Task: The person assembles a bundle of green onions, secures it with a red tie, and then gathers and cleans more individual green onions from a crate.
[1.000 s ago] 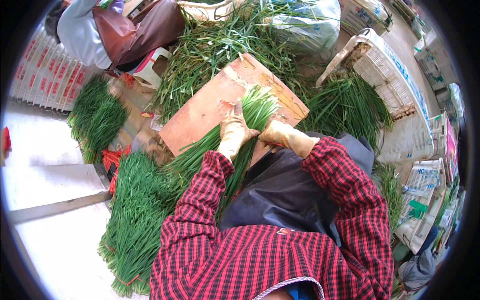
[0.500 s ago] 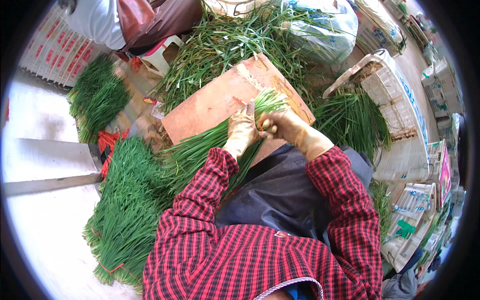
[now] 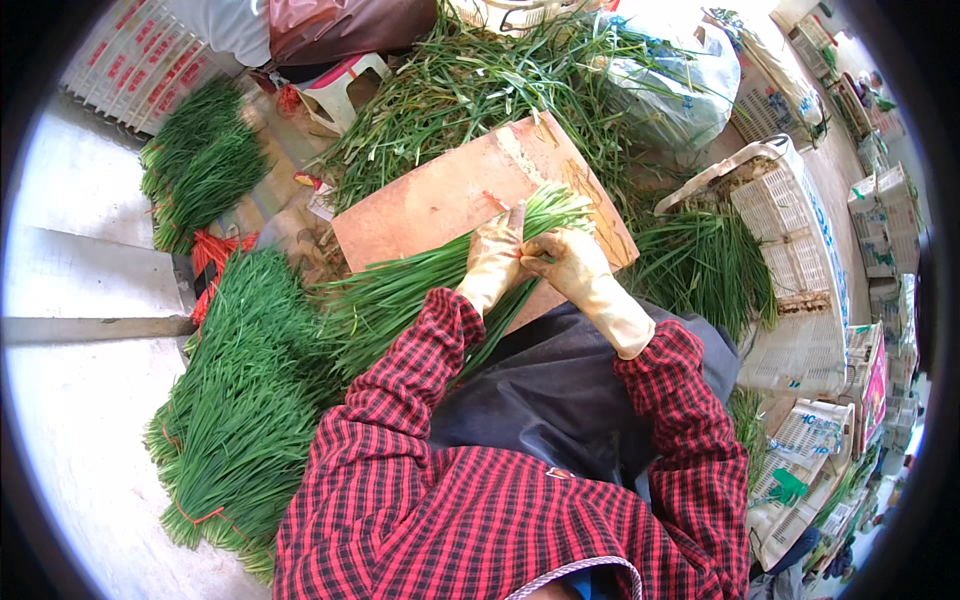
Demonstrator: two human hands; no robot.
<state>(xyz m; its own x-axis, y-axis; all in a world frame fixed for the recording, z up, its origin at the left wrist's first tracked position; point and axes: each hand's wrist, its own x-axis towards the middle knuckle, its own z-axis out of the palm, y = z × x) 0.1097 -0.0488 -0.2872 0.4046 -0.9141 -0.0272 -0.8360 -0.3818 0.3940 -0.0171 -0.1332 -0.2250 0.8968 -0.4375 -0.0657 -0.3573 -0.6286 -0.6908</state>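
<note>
My left hand point(image 3: 494, 258), in a pale rubber glove, is wrapped round a bunch of garlic chives point(image 3: 400, 290). The pale cut ends stick out beyond the hand at the upper right, and the green leaves trail to the lower left. My right hand point(image 3: 580, 265), gloved the same way, is closed in a pinch against the near side of the bunch, its fingertips meeting my left hand. A thin red tie shows faintly at those fingertips, mostly hidden. Under the bunch lies a reddish-brown board point(image 3: 420, 215), tilted across my lap, on a dark apron point(image 3: 560, 390).
Tied chive bundles point(image 3: 240, 400) are heaped at my left, with red ties point(image 3: 208, 270) beside them. Loose leaves point(image 3: 480, 90) pile up beyond the board. To the right stand a white crate point(image 3: 790, 250) and more chives point(image 3: 700, 260). Another person sits at the far left near a white stool point(image 3: 345, 90).
My right hand has turned and drawn its fingertips together against my left hand; it was blurred and more curled before. The left hand keeps its hold. The whole view has shifted slightly.
</note>
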